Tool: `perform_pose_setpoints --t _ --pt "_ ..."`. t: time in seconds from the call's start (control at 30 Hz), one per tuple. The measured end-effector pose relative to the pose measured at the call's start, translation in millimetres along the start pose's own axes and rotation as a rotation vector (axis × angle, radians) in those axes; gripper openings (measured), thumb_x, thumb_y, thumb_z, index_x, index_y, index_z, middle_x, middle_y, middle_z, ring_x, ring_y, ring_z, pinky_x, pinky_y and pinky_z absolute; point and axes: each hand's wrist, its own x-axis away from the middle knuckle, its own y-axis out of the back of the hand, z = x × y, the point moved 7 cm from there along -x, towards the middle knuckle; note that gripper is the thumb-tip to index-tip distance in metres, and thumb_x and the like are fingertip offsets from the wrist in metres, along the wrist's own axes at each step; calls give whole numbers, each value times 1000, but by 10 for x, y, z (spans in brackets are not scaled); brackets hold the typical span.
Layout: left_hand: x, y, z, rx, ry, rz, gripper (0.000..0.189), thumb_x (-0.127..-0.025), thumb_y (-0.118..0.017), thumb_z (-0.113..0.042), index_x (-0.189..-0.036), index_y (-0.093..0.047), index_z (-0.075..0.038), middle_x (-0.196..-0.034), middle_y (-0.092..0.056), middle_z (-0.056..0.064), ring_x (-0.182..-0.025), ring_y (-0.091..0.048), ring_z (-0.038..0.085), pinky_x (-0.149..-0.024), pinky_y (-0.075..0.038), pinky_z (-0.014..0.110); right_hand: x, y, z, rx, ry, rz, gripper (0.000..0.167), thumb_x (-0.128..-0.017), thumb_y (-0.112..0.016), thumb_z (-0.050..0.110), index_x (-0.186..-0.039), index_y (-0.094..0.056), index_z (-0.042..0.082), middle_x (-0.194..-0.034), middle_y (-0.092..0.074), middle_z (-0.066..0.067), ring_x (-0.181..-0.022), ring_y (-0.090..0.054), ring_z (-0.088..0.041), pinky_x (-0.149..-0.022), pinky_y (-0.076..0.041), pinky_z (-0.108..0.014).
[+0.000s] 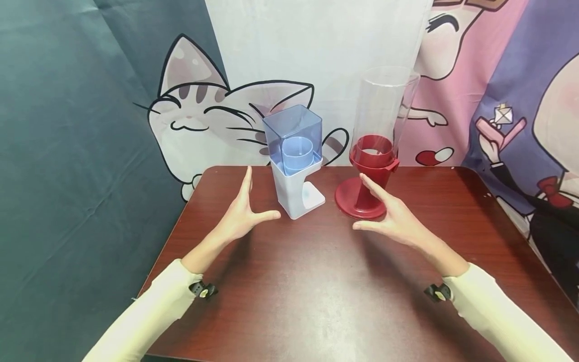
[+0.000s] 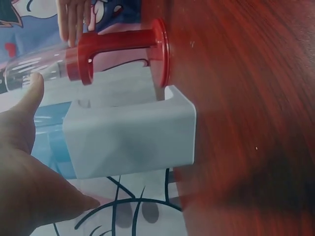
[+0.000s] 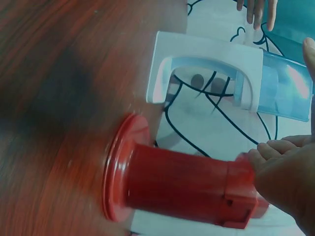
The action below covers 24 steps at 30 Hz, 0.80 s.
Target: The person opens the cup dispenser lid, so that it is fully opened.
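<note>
Toward the back of the table stands a white dispenser-like holder (image 1: 288, 196) with a see-through blue square container (image 1: 293, 123) on top and a round blue cup shape inside. To its right is a red stand (image 1: 373, 176) with a round foot, carrying a tall clear cylinder (image 1: 380, 100). My left hand (image 1: 244, 213), thumb and fingers spread apart, is just left of the white holder. My right hand (image 1: 395, 216) is likewise spread, in front of the red stand and overlapping it in the head view. Neither hand holds anything.
Both things stand on a brown wooden table (image 1: 316, 291) close to its back edge. Behind it hangs a cloth backdrop (image 1: 325, 40) printed with cartoon figures. A small dark device (image 1: 203, 290) is worn at the left wrist, another (image 1: 439, 292) at the right.
</note>
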Motion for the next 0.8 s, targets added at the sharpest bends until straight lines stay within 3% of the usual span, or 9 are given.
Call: perform_pose_setpoints --t 0.13,0.17,0.23,0.53,0.8 --pt "-95 -51 -24 26 9 -6 137 -81 -93 -46 -171 9 -31 -178 -1 -4 -163 -12 24 -129 -22 56 -184 -93 14 -104 20 6 106 -84 -93 21 -169 -30 33 -171 -36 -2 -155 -36 -32 -108 -53 -53" --pt "-117 -58 -33 29 12 -10 137 -81 -93 -47 -171 8 -30 -178 -2 -3 -162 -13 25 -128 -23 56 -231 -116 16 -128 20 9 105 -85 -92 20 -169 -30 32 -171 -34 -1 -156 -34 -32 -108 -51 -60" --pt "-165 -72 -55 34 13 -15 137 -80 -93 -48 -171 7 -29 -179 -3 -1 -162 -14 26 -128 -24 56 -329 -158 28 -159 23 9 104 -85 -91 19 -169 -30 29 -172 -32 -1 -158 -32 -31 -112 -47 -62" --pt "-382 -115 -104 64 4 -92 134 -82 -93 -42 -172 3 -19 -178 -13 7 -162 -17 19 -129 -24 49 -781 -289 81 -165 22 -21 106 -88 -90 27 -171 -24 26 -174 -26 5 -158 -30 -26 -121 -38 -55" --pt "-551 -131 -31 33 21 -185 128 -80 -93 -47 -171 -11 -13 -174 -25 13 -159 -26 25 -128 -28 49 -1170 -404 3 -294 -38 -54 102 -92 -85 14 -171 -21 15 -175 -23 -7 -160 -26 -26 -126 -31 -50"
